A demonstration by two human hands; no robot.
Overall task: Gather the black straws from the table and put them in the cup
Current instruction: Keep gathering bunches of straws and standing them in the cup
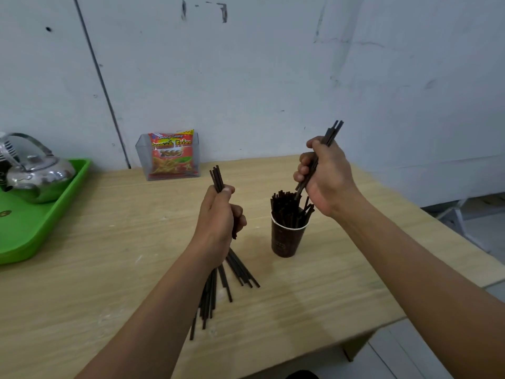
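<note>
A dark brown paper cup (287,240) stands on the wooden table (109,255), holding several black straws (287,209) upright. My right hand (325,173) grips a few black straws (332,134) just above the cup, their lower ends pointing down at its mouth. My left hand (218,217) grips a small bunch of black straws (217,177), held upright left of the cup. Under my left forearm, several loose black straws (216,288) lie fanned out on the table.
A green tray (41,220) with a metal kettle (35,173) sits at the left edge. A clear holder with a red snack packet (172,155) stands against the wall at the back. The table's right edge (451,236) drops to the floor.
</note>
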